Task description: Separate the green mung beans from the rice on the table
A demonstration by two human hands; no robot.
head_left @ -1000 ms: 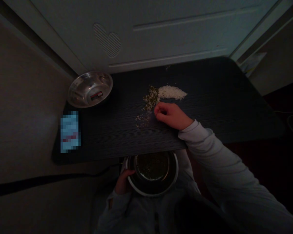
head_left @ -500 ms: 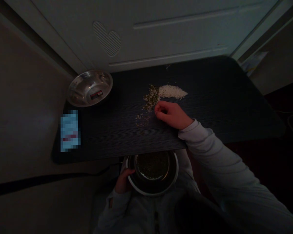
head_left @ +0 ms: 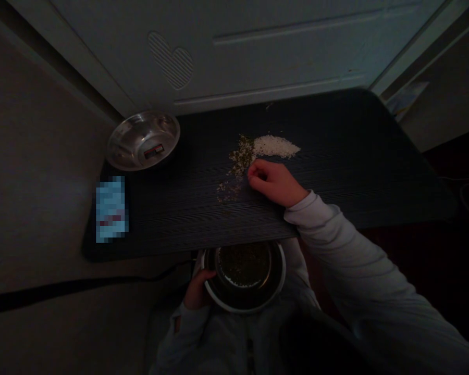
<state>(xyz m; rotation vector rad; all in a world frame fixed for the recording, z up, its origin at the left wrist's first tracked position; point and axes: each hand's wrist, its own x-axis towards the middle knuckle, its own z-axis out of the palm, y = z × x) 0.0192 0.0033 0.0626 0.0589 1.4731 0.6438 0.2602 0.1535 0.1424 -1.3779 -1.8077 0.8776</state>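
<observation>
My right hand (head_left: 276,182) rests at the near edge of a mixed patch of green beans and white rice (head_left: 242,155) on the dark table. Its fingers are curled together in a pinch; whatever lies between the fingertips is too small to make out. A pile of white rice (head_left: 275,147) adjoins the patch on the right, and a few loose grains (head_left: 229,191) lie to the left of the hand. Below the table edge, my left hand (head_left: 198,289) grips the left rim of a metal bowl (head_left: 244,304), with dark green grains (head_left: 244,263) inside it.
At the table's back left stands a steel bowl (head_left: 143,140) with a dark label inside. A phone with a blurred screen (head_left: 111,209) lies in front of it. The dark table (head_left: 375,166) meets a pale panelled door (head_left: 281,62) with a heart relief. A black strap (head_left: 82,286) crosses at lower left.
Almost nothing differs. My right hand keeps its pinch at the same spot beside the grains, and my left hand still holds the bowl. The view has shifted very slightly.
</observation>
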